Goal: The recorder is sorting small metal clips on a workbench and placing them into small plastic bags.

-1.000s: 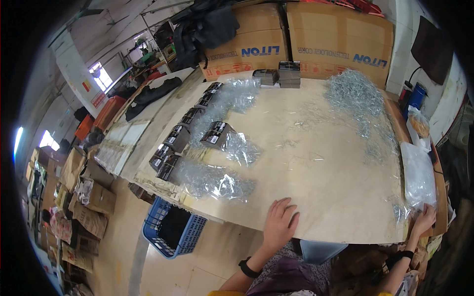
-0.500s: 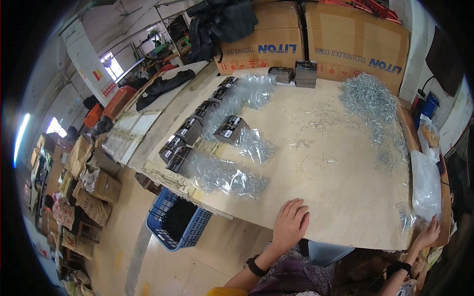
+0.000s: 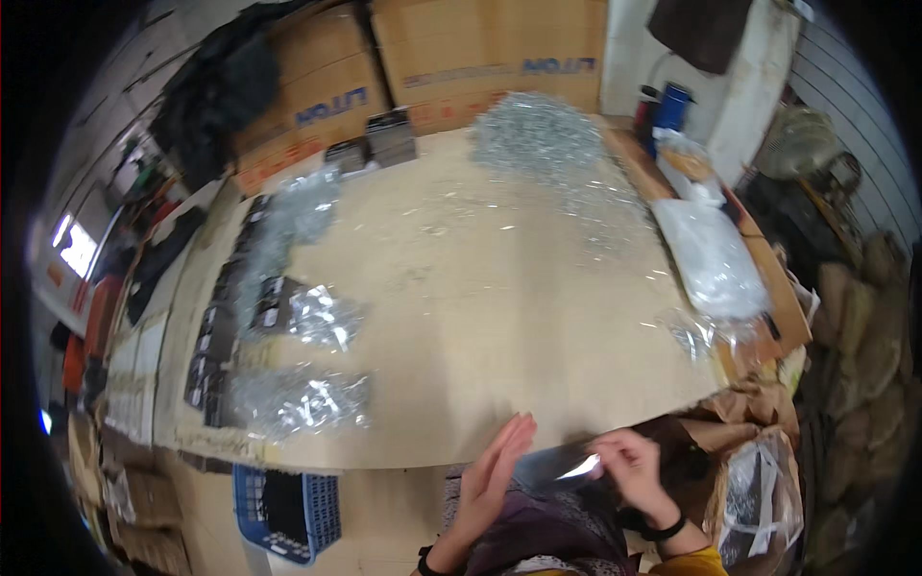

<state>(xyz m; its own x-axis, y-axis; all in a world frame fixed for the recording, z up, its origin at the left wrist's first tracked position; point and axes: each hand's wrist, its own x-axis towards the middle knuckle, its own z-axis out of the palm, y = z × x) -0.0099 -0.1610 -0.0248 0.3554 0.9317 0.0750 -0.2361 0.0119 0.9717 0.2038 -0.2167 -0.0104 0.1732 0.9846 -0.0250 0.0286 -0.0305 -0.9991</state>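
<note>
My right hand (image 3: 630, 467) is at the table's near edge, fingers pinched on a thin, shiny clear plastic bag (image 3: 578, 468) that catches the light. Blur hides the bag's outline. To its left, my left hand (image 3: 495, 468) is held with the fingers stretched out and nothing in it. A thick stack of clear plastic bags (image 3: 715, 257) lies at the table's right side. Small piles of filled clear bags (image 3: 305, 401) and banded stacks of dark printed cards (image 3: 213, 331) line the left side. A large heap of small metal pins (image 3: 538, 134) sits at the back.
Loose pins (image 3: 432, 228) are scattered over the wooden tabletop (image 3: 461, 336). Cardboard boxes (image 3: 490, 48) stand along the back edge. Below the table at left is a blue plastic basket (image 3: 288, 514). A lined paper sack (image 3: 759, 490) stands at the right.
My view has turned to the right. My right hand has come from the stack of clear bags to my front, now with a bag in its fingers. My left hand has lifted off the tabletop.
</note>
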